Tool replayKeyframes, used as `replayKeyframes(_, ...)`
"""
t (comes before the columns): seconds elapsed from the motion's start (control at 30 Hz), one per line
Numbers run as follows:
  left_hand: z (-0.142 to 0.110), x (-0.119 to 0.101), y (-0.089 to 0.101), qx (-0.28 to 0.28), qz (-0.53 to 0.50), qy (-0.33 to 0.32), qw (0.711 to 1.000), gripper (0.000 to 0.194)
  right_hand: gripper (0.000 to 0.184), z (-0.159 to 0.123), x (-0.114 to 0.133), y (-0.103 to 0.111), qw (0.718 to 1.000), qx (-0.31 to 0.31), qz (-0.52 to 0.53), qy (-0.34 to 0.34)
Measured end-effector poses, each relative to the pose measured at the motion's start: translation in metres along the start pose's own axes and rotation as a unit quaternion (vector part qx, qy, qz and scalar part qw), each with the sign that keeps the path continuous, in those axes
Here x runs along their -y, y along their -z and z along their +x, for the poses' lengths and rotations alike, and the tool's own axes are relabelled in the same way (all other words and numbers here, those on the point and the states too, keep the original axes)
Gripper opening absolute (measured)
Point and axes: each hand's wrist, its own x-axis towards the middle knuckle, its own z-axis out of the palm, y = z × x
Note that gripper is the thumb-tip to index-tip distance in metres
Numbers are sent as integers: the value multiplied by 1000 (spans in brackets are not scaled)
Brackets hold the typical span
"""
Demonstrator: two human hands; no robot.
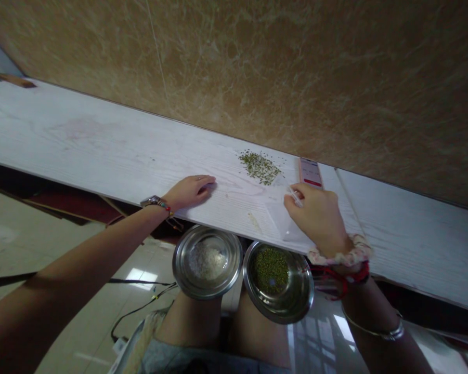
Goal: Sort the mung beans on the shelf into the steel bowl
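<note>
My right hand [317,213] is closed around the handle of a clear plastic spoon [295,196]. Its far end is see-through and hard to make out, close to the right edge of a scattered patch of green beans [259,167] on the white tabletop. Under and beside this hand lies a white sheet [286,223], paper or plastic, I cannot tell which. My left hand [193,190] rests on the tabletop left of the beans, fingers stretched out, holding nothing. A metal bowl with green beans [307,278] and another with white grains [179,259] sit below the table's front edge.
A phone [310,173] with a lit screen lies beyond my right hand, by the wall. The long white table [113,145] runs along a brown marbled wall [257,67]. A brown wooden piece [17,80] lies at the far left. A cable [130,311] trails over the floor.
</note>
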Motion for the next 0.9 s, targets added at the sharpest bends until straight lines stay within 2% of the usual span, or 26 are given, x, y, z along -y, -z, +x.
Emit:
replayKeyframes(0.17, 0, -1, 0, -3, 1, 3, 1000, 42, 23, -13, -29, 12, 999, 20, -8, -48)
replayKeyframes(0.27, 0, -1, 0, -2, -2, 1, 1000, 42, 26, -23, -40, 15, 999, 17, 28, -32)
replayKeyframes(0.33, 0, -1, 0, -6, -3, -1, 1000, 41, 27, -27, -43, 16, 999, 6, 36, 27)
replayKeyframes(0.4, -1, -1, 0, -10, -3, -2, 1000, 41, 28, -27, -43, 15, 992, -6, 38, 123)
replayKeyframes(0.5, -1, -2, 0, -10, 2, 1, 1000, 41, 27, -21, -41, 12, 963, -9, 29, 269)
replayKeyframes(0.6, -1, -1, 0, -8, 4, 5, 1000, 41, 26, -12, -39, 4, 929, -38, 10, 369)
replayKeyframes(0.7, -1, -2, 0, -6, 2, 8, 1000, 41, 27, -5, -38, -1, 908, -73, 7, 413)
replayKeyframes(0.9, 0, -1, 0, -6, -1, 10, 1000, 42, 27, 1, -36, -3, 898, -63, 3, 435)
